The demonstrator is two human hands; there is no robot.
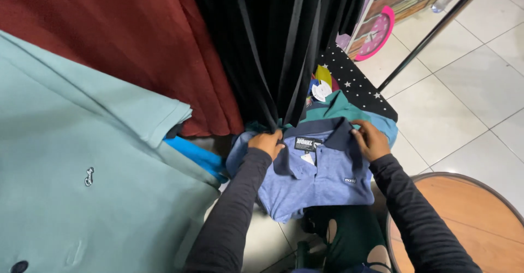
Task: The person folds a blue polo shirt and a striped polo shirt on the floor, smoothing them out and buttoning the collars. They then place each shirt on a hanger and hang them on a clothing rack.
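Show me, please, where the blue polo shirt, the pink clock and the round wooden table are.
Blue polo shirt (327,183): head view, on its chest.
Pink clock (376,33): head view, on its face.
Round wooden table (464,218): head view, on its bare top.

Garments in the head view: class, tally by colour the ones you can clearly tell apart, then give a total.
Blue polo shirt, held at the collar by left hand and right hand: 1
Mint green shirt: 1
Dark red garment: 1
Black garment: 1
Total: 4
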